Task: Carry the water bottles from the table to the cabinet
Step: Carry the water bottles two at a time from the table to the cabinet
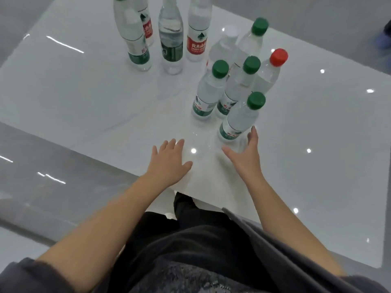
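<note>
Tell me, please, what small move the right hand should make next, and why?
Probably close the right hand round the nearest green-capped bottle. Its fingers are open and lie right beside the bottle's base, gripping nothing yet. That bottle stands upright, closest to the person, with nothing in front of it. The left hand is open too.

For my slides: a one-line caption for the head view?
Open left hand and right hand reach over a white table toward upright water bottles, the right beside the nearest green-capped bottle.
</note>
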A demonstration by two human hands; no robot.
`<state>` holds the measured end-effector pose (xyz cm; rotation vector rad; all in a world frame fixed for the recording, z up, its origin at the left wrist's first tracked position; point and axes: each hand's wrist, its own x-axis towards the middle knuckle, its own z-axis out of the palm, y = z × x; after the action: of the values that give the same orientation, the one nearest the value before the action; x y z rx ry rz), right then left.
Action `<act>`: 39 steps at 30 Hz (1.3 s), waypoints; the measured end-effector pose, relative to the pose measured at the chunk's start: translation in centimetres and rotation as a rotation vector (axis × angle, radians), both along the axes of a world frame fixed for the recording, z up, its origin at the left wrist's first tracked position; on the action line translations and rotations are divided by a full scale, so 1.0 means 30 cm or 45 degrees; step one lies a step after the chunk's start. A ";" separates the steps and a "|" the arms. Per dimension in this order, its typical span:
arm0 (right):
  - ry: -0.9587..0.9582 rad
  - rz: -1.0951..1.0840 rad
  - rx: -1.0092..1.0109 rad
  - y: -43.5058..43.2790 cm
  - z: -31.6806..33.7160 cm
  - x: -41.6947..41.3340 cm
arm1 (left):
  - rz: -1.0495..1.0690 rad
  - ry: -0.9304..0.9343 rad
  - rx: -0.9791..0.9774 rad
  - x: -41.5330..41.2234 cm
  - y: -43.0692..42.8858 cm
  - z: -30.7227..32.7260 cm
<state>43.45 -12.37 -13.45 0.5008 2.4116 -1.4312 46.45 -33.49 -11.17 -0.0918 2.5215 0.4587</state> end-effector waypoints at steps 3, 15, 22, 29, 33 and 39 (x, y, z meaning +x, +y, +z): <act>0.101 -0.176 -0.159 -0.040 -0.039 -0.059 | 0.008 0.023 0.060 -0.075 -0.036 -0.022; 0.071 -0.708 0.053 -0.167 -0.085 -0.043 | 0.010 0.042 0.521 -0.383 -0.135 -0.067; 0.049 -0.974 0.125 -0.273 -0.071 0.064 | 0.021 0.011 0.867 -0.524 -0.126 -0.116; 0.010 -1.123 0.153 -0.335 -0.102 0.122 | -0.146 0.061 0.971 -0.589 -0.064 -0.129; 0.041 -1.195 0.118 -0.353 -0.111 0.117 | -0.226 0.066 0.933 -0.611 -0.064 -0.154; 0.047 -1.225 0.100 -0.356 -0.128 0.107 | -0.288 0.032 0.874 -0.588 -0.093 -0.175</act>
<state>46.67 -23.05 -17.29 1.8356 2.3291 -1.6355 28.82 -36.30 -16.42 0.4544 2.2234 1.1924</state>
